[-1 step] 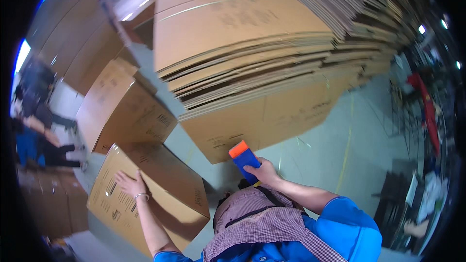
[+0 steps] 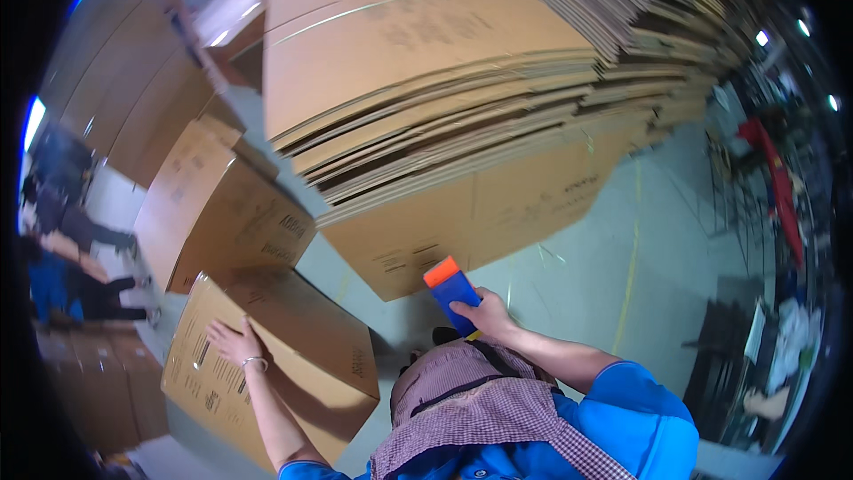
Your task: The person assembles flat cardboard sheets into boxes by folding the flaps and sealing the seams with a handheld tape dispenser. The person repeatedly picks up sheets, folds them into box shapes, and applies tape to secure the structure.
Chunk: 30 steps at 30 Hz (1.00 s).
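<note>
My left hand lies flat, fingers stretched, on the upper face of a brown cardboard carton at the lower left. A pale band circles that wrist. In front of my body, my right hand is closed round a blue, block-like hand tool with an orange end. Its orange end points away from me, up and to the left. The tool is apart from the carton. My fingers hide part of it, and its exact kind is unclear.
Another carton stands just beyond the first. A tall stack of flattened cardboard fills the far middle and right. More cartons are at the left, near people. A rack with a red item stands at the right.
The whole view has shifted slightly, so the cartons and the stack sit a little further left. My left hand stays on the carton and my right hand keeps the blue tool.
</note>
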Motion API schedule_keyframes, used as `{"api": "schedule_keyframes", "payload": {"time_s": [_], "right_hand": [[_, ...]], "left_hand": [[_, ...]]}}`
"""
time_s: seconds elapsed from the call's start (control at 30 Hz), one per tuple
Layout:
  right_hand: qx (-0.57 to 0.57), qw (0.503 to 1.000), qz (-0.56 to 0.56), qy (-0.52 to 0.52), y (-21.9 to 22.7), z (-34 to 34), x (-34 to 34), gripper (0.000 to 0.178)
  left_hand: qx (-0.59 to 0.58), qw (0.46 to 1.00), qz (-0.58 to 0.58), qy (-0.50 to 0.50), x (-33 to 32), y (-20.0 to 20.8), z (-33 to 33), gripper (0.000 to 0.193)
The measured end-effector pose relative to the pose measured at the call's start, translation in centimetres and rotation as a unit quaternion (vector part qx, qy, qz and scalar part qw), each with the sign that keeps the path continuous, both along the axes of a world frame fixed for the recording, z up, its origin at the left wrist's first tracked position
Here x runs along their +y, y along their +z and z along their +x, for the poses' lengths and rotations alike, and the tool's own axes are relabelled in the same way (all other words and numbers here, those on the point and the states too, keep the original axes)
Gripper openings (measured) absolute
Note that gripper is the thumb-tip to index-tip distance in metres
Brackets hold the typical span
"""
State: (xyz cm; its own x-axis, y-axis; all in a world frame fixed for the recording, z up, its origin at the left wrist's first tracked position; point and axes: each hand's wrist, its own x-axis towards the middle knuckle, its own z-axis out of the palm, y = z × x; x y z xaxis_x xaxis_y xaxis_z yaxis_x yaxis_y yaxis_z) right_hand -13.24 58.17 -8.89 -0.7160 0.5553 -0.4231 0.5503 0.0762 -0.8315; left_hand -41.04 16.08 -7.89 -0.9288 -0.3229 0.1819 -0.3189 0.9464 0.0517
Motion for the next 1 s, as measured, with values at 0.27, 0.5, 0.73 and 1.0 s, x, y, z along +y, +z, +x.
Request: {"api": "schedule_keyframes", "payload": {"time_s": [0.27,0.5,0.73,1.0], "right_hand": [[-0.045,0.934,-0.216,-0.282,-0.9,9.3,9.4,0.04],[-0.018,0.956,-0.164,-0.243,0.2,12.2,18.9,0.04],[-0.017,0.951,-0.055,-0.304,1.6,14.7,33.3,0.051],[0.027,0.991,0.079,-0.101,5.8,11.7,37.5,0.056]], "left_hand": [[-0.021,0.794,0.207,-0.571,31.3,1.4,2.3,0.027],[-0.155,0.84,0.041,-0.518,50.0,-5.2,5.0,0.091],[-0.124,0.854,-0.036,-0.504,49.5,-6.3,10.8,0.077],[-0.241,0.8,-0.057,-0.546,45.3,-6.8,9.3,0.018]]}}
